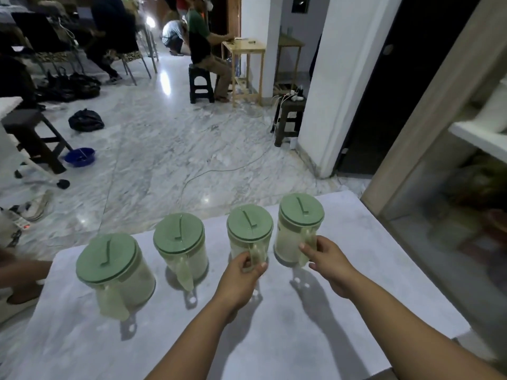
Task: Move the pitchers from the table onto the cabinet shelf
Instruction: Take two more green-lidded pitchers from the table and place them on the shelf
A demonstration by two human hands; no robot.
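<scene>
Several clear pitchers with pale green lids stand in a row on the white table (274, 325), handles facing me. My left hand (242, 275) is closed around the handle of the third pitcher (248, 229). My right hand (326, 259) grips the handle of the rightmost pitcher (296, 223). Both of these pitchers rest on the table. The leftmost pitcher (109, 264) and the second pitcher (179, 242) stand untouched. At the right, the cabinet (428, 149) shows a white shelf (477, 138) behind its frame.
Beyond the table's far edge lies a marble floor with a cable, a blue basin (80, 157), a dark bag (86, 120) and stools. People sit at the back near a small wooden table (244, 48). A white pillar (334, 86) stands left of the cabinet.
</scene>
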